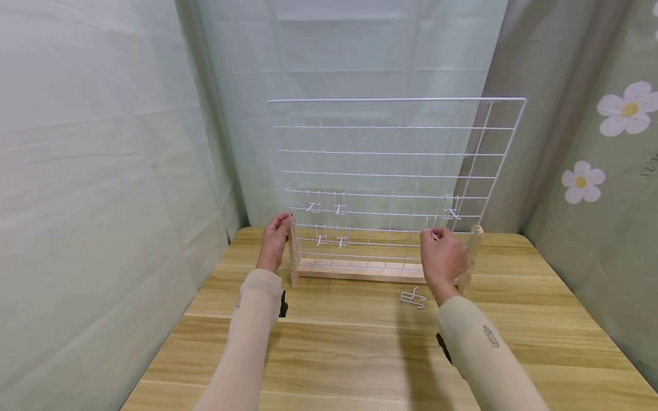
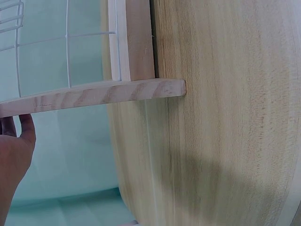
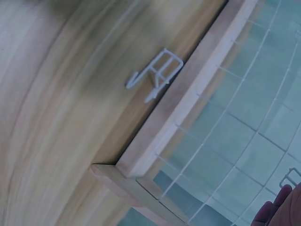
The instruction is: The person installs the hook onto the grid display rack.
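Note:
A white wire grid panel point(image 1: 390, 154) stands upright in a wooden base point(image 1: 360, 270). My left hand point(image 1: 275, 242) holds the stand's left wooden upright point(image 2: 94, 95) near its top, fingertips against the outer side. With curled fingers my right hand point(image 1: 444, 257) pinches a small white wire hook point(image 3: 290, 177) at the grid's lower right; the hand hides part of it. Another white hook point(image 1: 413, 298) lies loose on the table before the base. Several hooks hang on the grid: two pairs at the lower left, one point(image 1: 452, 213) at the right, just above my right hand.
The wood-grain table point(image 1: 334, 354) extends around the stand. Pale curtains point(image 1: 113, 188) close in the left side and back, and a flower-printed one point(image 1: 581, 182) hangs at the right. The right wooden upright point(image 1: 472, 251) is partly behind my right hand.

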